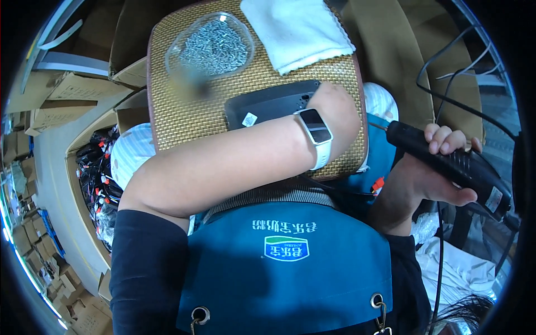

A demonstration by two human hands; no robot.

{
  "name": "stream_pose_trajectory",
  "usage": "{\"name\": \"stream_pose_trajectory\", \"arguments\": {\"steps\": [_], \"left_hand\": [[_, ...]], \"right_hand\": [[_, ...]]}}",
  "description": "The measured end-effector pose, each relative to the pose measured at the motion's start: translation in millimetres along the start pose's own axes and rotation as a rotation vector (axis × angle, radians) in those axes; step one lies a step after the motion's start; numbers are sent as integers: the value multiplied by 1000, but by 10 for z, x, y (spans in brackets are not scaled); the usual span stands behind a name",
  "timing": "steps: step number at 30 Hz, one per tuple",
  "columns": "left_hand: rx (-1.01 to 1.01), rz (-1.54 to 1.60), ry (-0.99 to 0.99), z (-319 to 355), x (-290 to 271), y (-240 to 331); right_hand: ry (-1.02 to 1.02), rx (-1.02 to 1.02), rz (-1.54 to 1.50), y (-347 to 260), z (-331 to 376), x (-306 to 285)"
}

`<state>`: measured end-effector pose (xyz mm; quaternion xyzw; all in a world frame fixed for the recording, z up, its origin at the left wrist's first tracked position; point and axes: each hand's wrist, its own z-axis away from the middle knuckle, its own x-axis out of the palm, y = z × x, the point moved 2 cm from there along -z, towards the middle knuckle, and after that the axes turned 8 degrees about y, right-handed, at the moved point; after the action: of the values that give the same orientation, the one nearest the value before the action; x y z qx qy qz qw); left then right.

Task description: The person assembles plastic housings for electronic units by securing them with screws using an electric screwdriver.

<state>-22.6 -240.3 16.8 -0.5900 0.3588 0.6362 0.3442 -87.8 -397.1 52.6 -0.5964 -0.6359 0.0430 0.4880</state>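
While the right hand (427, 176) is wrapped round a power screwdriver (414, 140) beyond the bench (167, 117)'s right edge, the left hand (336, 109) covers the right end of the mid-bench black panel (268, 99), its grip hidden. Fastening looks unfinished; loose screws (215, 49) fill the far-left-corner tub (174, 53).

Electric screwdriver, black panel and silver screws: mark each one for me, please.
Electric screwdriver (446, 162): head view, middle of its black body.
Black panel (268, 103): head view, middle of its visible face.
Silver screws (215, 49): head view, middle of the heap.
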Motion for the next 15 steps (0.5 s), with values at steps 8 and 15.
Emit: {"name": "stream_pose_trajectory", "arguments": {"steps": [8, 15], "left_hand": [[-132, 183, 515, 218, -329, -610], [-138, 68, 443, 734, -210, -1501]], "right_hand": [[15, 72, -65, -40, -2, -18], [-30, 738, 443, 521, -65, 313]]}}
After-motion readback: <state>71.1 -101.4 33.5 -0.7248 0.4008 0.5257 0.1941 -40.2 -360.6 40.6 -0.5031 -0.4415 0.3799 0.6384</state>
